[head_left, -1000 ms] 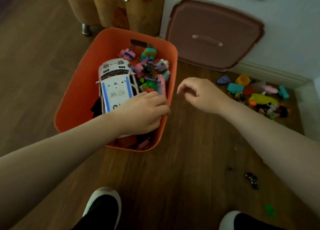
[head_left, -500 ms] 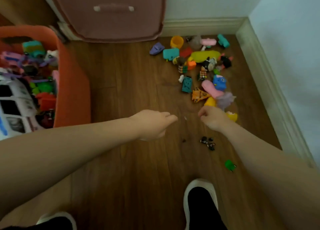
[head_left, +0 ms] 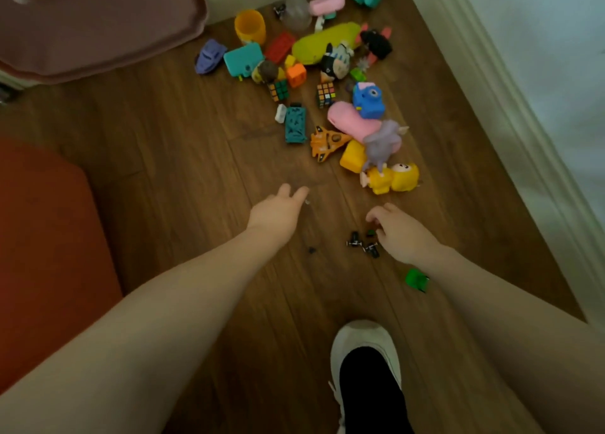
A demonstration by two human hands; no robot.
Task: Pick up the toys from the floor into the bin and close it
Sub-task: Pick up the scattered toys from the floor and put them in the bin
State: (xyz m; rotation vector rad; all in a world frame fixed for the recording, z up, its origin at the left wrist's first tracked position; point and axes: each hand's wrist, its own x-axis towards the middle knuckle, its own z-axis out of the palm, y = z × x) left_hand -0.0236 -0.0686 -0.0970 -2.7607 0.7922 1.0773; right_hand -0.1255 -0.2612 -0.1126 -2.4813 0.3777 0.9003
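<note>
Both hands have been brought away from the orange bin (head_left: 49, 237), where the left one rested among the toys a second ago, and are now stretched out over the floor (head_left: 183, 145) toward the scattered pile. The view has swung right with them, so that only a blurred corner of the bin is seen at the near left, and its brownish lid (head_left: 91, 24) is seen leaning at the far left, still off. The left hand (head_left: 278, 212) is held empty with fingers loosely spread, just short of the pile. The right hand (head_left: 401, 232) is curled, fingers bent downward, directly beside a cluster of small black pieces (head_left: 363, 243); nothing is gripped in it as far as can be seen, though its underside is hidden. A small green piece (head_left: 416, 279) lies near the right forearm. Further off, the orange toy plane (head_left: 325, 142), the yellow figure (head_left: 393, 178), a pink toy (head_left: 352, 121), a blue camera toy (head_left: 368, 101), a teal car (head_left: 295, 124) and two puzzle cubes (head_left: 325, 95) are left lying close together, with more toys packed toward the far wall. The shift is judged to mark the start of another collecting trip: much of the pile remains on the floor, so the closing of the bin is still well off.
</note>
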